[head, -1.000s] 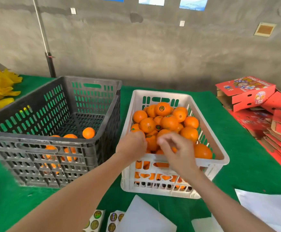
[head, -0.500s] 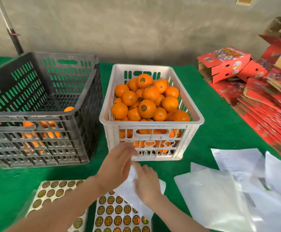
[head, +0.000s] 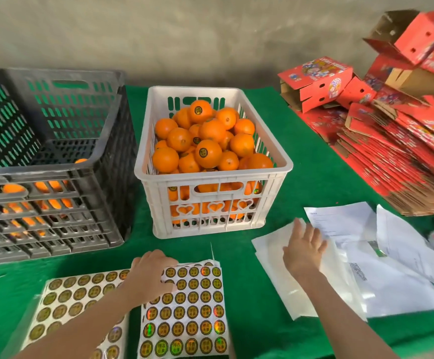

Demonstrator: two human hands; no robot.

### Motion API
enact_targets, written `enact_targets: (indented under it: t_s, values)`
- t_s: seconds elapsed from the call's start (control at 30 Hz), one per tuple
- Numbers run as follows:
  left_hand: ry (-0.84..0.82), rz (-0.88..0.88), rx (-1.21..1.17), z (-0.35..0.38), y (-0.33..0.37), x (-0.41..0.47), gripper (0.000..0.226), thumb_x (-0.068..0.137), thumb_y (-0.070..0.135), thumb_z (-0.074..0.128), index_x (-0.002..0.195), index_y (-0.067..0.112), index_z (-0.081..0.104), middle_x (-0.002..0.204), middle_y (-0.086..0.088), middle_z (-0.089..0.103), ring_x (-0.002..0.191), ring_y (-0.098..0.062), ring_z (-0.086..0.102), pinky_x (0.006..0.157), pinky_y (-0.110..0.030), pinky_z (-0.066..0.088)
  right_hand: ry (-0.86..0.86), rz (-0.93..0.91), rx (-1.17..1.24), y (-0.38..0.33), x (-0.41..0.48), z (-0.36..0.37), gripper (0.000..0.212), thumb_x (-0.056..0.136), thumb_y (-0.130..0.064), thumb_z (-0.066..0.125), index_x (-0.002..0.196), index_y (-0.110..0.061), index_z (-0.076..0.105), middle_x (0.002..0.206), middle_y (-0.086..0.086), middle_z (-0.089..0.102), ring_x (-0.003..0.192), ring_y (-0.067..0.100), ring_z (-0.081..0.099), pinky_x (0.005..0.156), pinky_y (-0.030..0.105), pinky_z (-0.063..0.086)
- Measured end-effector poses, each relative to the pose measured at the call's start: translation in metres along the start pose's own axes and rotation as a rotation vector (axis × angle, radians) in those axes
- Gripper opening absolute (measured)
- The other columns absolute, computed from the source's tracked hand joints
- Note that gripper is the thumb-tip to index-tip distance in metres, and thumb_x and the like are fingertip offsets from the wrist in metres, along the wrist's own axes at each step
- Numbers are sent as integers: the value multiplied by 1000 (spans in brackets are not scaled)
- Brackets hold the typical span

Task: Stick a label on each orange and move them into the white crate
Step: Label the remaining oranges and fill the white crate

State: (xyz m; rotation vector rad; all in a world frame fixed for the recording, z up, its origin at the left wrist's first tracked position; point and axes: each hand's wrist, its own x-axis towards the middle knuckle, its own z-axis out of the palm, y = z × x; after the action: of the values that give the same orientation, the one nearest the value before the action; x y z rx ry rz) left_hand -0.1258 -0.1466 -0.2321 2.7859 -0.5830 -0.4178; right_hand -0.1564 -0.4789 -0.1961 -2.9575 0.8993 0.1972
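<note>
I see most oranges [head: 208, 152] heaped in the white crate [head: 285, 165] at mid-bench, a few of them wearing round labels; several more lie low in the black crate [head: 102, 193] just beside it on the left. In front of the white crate lies a label sheet [head: 190, 309]. The left hand [head: 151, 277] curls its fingers over the sheet's top left corner, thumb on its face. A second label sheet [head: 68, 294] lies partly under that forearm. The right hand [head: 304, 252] is spread, fingers straight, on the white papers [head: 397, 286]. Red cartons [head: 397, 151] pile up on the green bench [head: 314, 172] at far right.
</note>
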Motion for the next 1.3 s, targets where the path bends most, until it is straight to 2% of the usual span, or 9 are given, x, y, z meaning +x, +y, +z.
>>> enact_targets:
  t_s: [0.07,0.13,0.23,0.43,0.6,0.77,1.0,1.1,1.3]
  values:
    - [21,36,-16,-1,1,0,41,83,43,62,123,36,55,113,13,44,112,-7,40,100,-29,24,132,-170,17,-14,-14,6,68,95,-22,49,150,-15,10,157,16,5,145,34,-1,115,49,-3]
    - [39,55,-28,-2,2,0,32,84,40,63,115,33,58,112,15,45,112,-7,42,100,-28,24,203,-396,243,-35,-34,13,55,92,-20,57,142,-10,38,149,16,32,140,31,24,117,40,13]
    - [40,69,-23,-1,3,0,35,86,38,63,119,30,56,116,14,49,112,-7,42,100,-27,25,-76,-640,393,-73,-65,19,45,90,-38,59,127,-14,56,127,5,55,121,20,46,107,30,32]
    - [79,86,-66,3,-1,-1,47,84,34,65,127,28,50,115,11,44,113,-9,38,100,-25,24,-272,-570,275,-111,-70,29,40,80,-35,68,111,-14,55,109,4,52,105,21,48,90,32,42]
    - [89,36,-337,-6,0,-3,13,82,22,71,84,29,60,81,20,45,85,-7,51,77,-18,35,-309,-560,473,-110,-65,26,32,83,-16,67,112,-18,53,100,-3,52,91,12,50,72,20,38]
    - [33,-72,-603,-30,-4,-5,32,81,29,72,56,20,53,57,3,46,53,-11,41,57,-15,33,-356,-671,538,-112,-56,12,6,86,-20,66,84,-14,66,86,-6,54,82,7,51,65,6,34]
    - [-88,-329,-1202,-45,-12,-18,15,83,8,71,94,-3,73,94,-20,73,88,-35,69,89,-45,53,-222,-741,586,-121,-55,-5,14,85,-18,68,98,-18,64,98,-8,57,93,6,50,81,13,36]
    - [-77,-347,-1274,-45,-3,-16,13,78,3,73,84,-8,71,89,-24,70,78,-32,66,82,-42,52,47,-991,653,-133,-74,-4,28,80,-10,71,107,-16,70,103,3,61,101,16,49,90,26,35]
    - [-312,-346,-1390,-53,-3,-12,15,76,-1,58,83,-8,69,83,-23,69,70,-29,66,69,-31,52,-85,-1152,747,-140,-85,-6,19,86,-5,65,101,-11,75,88,9,65,83,13,55,77,17,42]
